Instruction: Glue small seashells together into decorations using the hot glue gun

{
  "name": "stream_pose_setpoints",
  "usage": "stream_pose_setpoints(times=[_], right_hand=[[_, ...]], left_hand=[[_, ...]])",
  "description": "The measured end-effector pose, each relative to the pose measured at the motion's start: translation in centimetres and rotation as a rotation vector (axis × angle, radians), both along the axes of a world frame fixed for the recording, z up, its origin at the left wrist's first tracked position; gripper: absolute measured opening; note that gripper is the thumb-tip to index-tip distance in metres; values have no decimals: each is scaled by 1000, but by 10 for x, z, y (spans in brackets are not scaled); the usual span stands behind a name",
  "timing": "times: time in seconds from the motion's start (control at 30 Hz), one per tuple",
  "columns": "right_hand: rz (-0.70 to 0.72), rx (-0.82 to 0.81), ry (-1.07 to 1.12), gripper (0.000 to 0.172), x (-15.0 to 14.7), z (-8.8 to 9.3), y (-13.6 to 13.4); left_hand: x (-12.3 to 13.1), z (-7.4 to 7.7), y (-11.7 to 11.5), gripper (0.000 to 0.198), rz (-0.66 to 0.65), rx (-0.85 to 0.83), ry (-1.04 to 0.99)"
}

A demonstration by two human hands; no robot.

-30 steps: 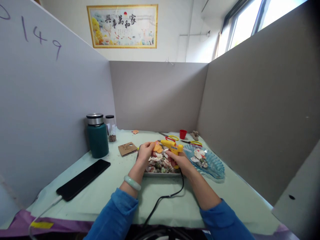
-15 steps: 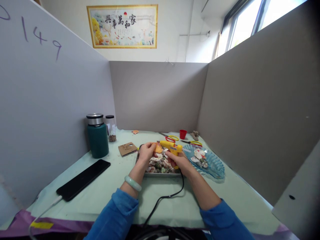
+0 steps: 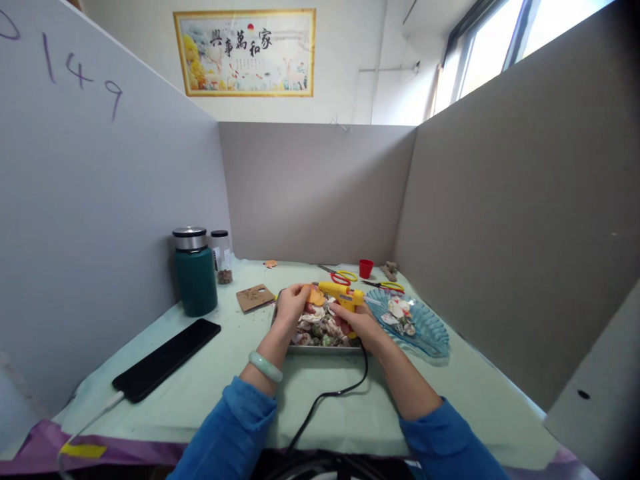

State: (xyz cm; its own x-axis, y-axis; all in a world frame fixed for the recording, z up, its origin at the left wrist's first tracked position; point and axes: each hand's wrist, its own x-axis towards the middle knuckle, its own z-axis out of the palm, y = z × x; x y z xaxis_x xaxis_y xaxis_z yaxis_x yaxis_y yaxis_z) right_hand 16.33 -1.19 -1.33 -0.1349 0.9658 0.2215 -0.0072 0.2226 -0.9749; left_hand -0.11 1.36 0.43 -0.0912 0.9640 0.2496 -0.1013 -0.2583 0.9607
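In the head view my right hand (image 3: 361, 321) is wrapped round the grip of a yellow hot glue gun (image 3: 345, 293), its nozzle pointing left. A black cord trails from the gun toward the table's front edge. My left hand (image 3: 293, 307) pinches a small orange piece (image 3: 316, 296), flat like paper or felt, close to the nozzle. I cannot tell whether nozzle and piece touch. Beneath both hands lies a shallow metal tray (image 3: 325, 350) filled with crumpled white, green and reddish bits (image 3: 325, 327). My left fingertips are partly hidden behind the hand.
Right of the tray sits a blue shell-shaped dish (image 3: 433, 333) with similar bits. Behind are scissors (image 3: 345, 275), more scissors (image 3: 387, 286) and a red cup (image 3: 366, 269). Leftward are a brown card (image 3: 255, 298), green flask (image 3: 195, 280), clear jar (image 3: 223, 260) and phone (image 3: 167, 360). Grey panels enclose the table.
Almost nothing differs. The glue gun's nozzle has shifted very slightly left beside the orange piece; both hands keep their grip.
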Motion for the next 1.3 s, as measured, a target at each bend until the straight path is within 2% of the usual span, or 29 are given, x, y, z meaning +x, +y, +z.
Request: stream_pose_setpoints(times=[0.33, 0.53, 1.3], right_hand=[[17, 3, -6, 36, 0, -1, 0], [-33, 2, 14, 37, 0, -1, 0], [-10, -5, 7, 35, -1, 0, 0]], left_hand=[[-1, -3, 4, 21, -9, 16, 14], [0, -2, 2, 21, 0, -3, 34], [0, -1, 0, 22, -11, 12, 39]])
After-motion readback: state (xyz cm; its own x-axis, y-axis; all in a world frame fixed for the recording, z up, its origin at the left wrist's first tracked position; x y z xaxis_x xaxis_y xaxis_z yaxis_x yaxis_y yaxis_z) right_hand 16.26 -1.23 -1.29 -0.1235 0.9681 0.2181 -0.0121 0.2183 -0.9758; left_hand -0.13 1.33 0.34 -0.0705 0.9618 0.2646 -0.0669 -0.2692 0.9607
